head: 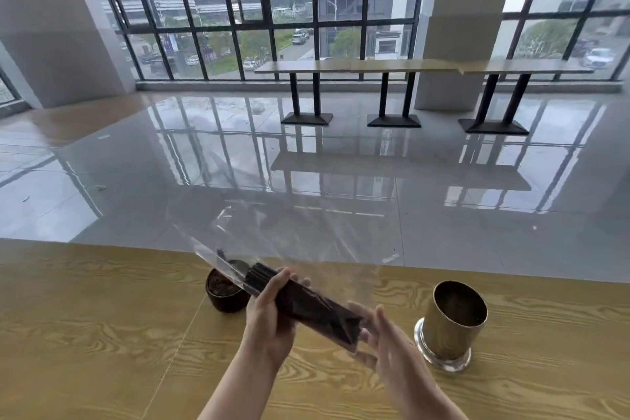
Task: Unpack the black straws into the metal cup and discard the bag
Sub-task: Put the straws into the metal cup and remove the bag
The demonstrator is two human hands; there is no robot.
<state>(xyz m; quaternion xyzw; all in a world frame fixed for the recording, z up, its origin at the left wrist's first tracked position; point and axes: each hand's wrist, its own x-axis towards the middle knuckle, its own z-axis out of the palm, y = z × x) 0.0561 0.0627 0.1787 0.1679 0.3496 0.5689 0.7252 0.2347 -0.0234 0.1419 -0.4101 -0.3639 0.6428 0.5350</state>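
A bundle of black straws point(306, 305) lies inside a clear plastic bag point(300, 235), held above the wooden table. The bag's loose open end fans up and away from me. My left hand point(271, 314) grips the bundle around its middle through the plastic. At the bundle's lower right end my right hand point(381, 337) is blurred, fingers spread against the bag's bottom. The metal cup point(450, 320) stands upright and empty on the table to the right of both hands.
A small dark brown bowl point(225, 293) sits on the wooden table point(85, 334) just behind my left hand, partly hidden by the bag. Beyond the table's far edge lie a glossy tiled floor, high tables point(358, 66) and large windows.
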